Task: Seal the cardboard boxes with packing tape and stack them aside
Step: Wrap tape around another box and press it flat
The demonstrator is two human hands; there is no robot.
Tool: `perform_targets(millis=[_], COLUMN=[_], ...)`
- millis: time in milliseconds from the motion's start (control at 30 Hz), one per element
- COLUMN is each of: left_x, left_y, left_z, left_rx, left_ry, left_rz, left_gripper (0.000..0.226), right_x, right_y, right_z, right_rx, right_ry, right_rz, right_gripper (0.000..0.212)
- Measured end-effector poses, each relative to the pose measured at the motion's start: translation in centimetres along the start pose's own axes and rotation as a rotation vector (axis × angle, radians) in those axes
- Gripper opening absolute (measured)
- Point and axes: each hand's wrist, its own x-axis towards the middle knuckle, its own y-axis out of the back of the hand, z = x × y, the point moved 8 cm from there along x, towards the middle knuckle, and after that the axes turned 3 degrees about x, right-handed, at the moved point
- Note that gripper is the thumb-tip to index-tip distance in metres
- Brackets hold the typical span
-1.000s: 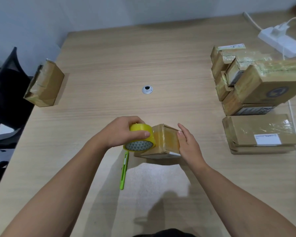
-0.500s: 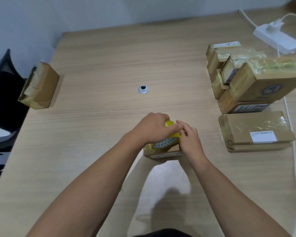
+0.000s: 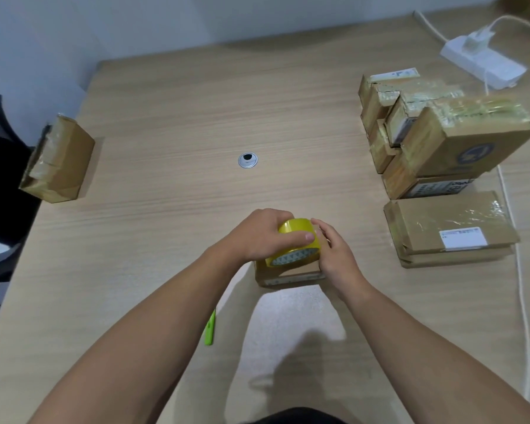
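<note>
Pale wood-grain table fills the view, with a white wall at its far edge. Near the middle of the near side sits a small cardboard box, and a yellow tape roll rests tilted on top of it. The left hand clasps the roll from the left, thumb laid across its outer band. The right hand lies against the right side of roll and box, fingers bent; whether it pinches anything I cannot tell. A green pen-like tool lies on the table, near and left of the box. To the right stands a stack of taped boxes, with a flat labelled box nearer. A lone taped box sits at the far left edge, a metal grommet mid-table, a white power strip far right.
</note>
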Motion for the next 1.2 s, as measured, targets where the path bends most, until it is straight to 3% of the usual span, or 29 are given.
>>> perform_targets(millis=[533, 600, 667, 767, 967, 1200], left_x=[-1.8, -1.9, -2.5, -4.1, -4.7, -4.4], left_y=[3.2, 3.4, 4.0, 5.2, 4.3, 4.1], left_z=[-5.7, -5.6, -6.1, -7.5, -9.4, -10.3], left_rx=[0.556, 0.502, 0.296, 0.039, 0.17, 0.199], left_ry=[0.19, 0.17, 0.153, 0.117, 0.153, 0.195], left_rz=[-0.069, -0.054, -0.049, -0.006, 0.024, 0.041], left_gripper=[0.058, 0.064, 0.063, 0.047, 0.052, 0.038], right_x=[-0.5, -0.5, -0.4, -0.6, -0.6, -0.3], right_y=[-0.4, -0.4, -0.4, -0.6, -0.5, -0.5], right_z=[-1.5, -1.4, -1.4, -1.6, -1.6, -1.2], right_rx=[-0.178, -0.181, -0.19, -0.209, -0.254, -0.189], right_ry=[0.081, 0.083, 0.088, 0.096, 0.104, 0.064], right_rz=[0.029, 0.029, 0.035, 0.042, 0.027, 0.005], right_gripper=[0.033, 0.034, 0.034, 0.035, 0.035, 0.031])
